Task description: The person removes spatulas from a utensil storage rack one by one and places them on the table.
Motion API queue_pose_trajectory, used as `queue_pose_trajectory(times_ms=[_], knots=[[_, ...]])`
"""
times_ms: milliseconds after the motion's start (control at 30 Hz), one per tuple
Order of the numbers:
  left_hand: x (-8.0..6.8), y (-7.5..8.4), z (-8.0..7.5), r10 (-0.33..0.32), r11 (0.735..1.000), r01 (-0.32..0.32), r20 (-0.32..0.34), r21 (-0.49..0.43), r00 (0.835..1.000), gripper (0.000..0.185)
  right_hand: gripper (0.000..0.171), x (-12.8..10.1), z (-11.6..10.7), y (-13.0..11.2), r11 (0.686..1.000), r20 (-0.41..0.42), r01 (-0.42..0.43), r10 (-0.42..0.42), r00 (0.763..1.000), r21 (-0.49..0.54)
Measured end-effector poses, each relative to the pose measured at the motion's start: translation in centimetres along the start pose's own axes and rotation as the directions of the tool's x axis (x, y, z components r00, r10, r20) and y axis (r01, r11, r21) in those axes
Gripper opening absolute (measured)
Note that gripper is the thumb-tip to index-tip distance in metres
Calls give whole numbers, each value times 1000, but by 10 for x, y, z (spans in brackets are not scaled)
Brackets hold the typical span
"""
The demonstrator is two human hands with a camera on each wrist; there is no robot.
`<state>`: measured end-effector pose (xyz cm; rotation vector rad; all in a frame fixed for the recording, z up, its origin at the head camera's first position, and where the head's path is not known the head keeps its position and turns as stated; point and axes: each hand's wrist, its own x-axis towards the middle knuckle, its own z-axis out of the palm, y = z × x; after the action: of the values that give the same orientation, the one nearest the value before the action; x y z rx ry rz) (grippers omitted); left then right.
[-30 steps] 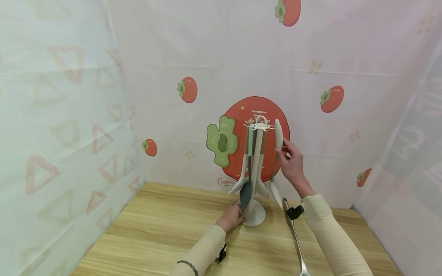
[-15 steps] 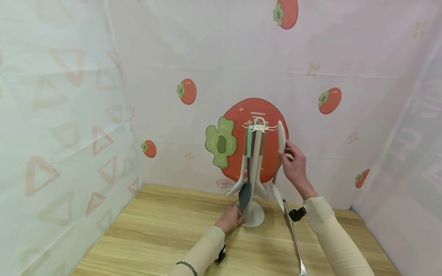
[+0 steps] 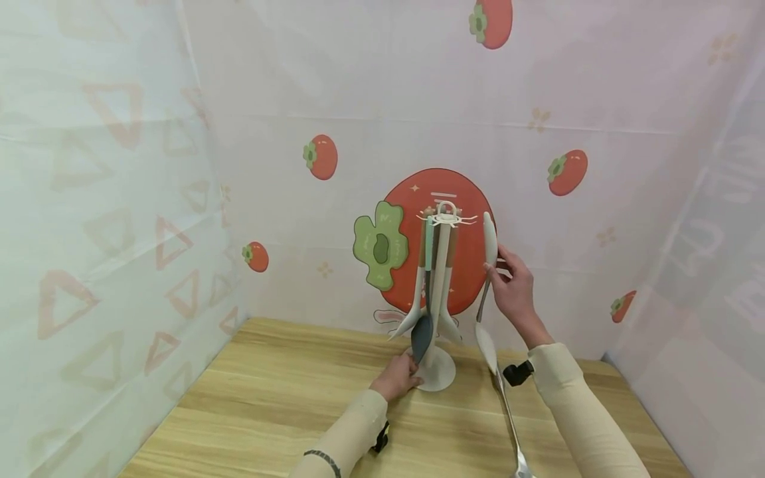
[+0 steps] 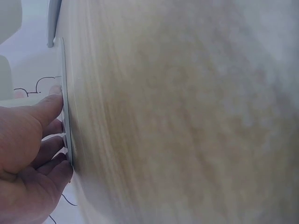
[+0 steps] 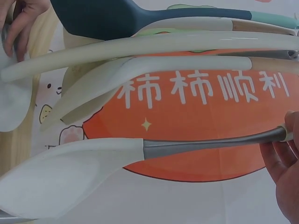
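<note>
My left hand (image 3: 397, 377) grips the edge of the round white base (image 3: 439, 373) of a utensil rack; in the left wrist view, fingers of my left hand (image 4: 32, 144) bend against the base's rim (image 4: 67, 116). My right hand (image 3: 512, 285) pinches the pale handle (image 3: 490, 239) of a white-headed spatula (image 5: 74, 172) with a grey shaft. The spatula hangs upright to the right of the rack, apart from the hooks (image 3: 466, 220). Its broad head points down, with its lower end overlapping a long metal utensil (image 3: 508, 411) in the head view.
On the rack hang a dark spatula with a green handle (image 3: 429, 245) and white utensils (image 5: 205, 63) with wooden handles. The metal utensil lies lengthwise on the wooden table (image 3: 269, 398), under the right forearm. Behind stands a cloth backdrop (image 3: 269, 79) with printed persimmons.
My right hand has moved the spatula slightly right and down, away from the rack's hooks. My left hand stays at the base.
</note>
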<state>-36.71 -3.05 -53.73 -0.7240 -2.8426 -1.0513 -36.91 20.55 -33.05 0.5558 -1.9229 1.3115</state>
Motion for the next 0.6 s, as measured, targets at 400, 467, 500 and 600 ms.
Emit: queue_pose_trajectory(times_ms=[400, 467, 500, 600], knots=[[0, 2, -2, 15, 1000, -15, -3, -3, 1000, 46, 47, -3, -10, 2, 999, -29, 11, -13, 999, -48], [-1, 2, -2, 19, 1000, -19, -3, -6, 1000, 46, 47, -4, -11, 2, 999, -32, 13, -14, 999, -50], [-1, 2, -2, 21, 1000, -21, -5, -8, 1000, 46, 47, -4, -12, 2, 999, -34, 15, -16, 999, -51], [0, 1, -1, 21, 1000, -21, -3, -8, 1000, 47, 46, -6, -15, 3, 998, -42, 16, -18, 999, -53]])
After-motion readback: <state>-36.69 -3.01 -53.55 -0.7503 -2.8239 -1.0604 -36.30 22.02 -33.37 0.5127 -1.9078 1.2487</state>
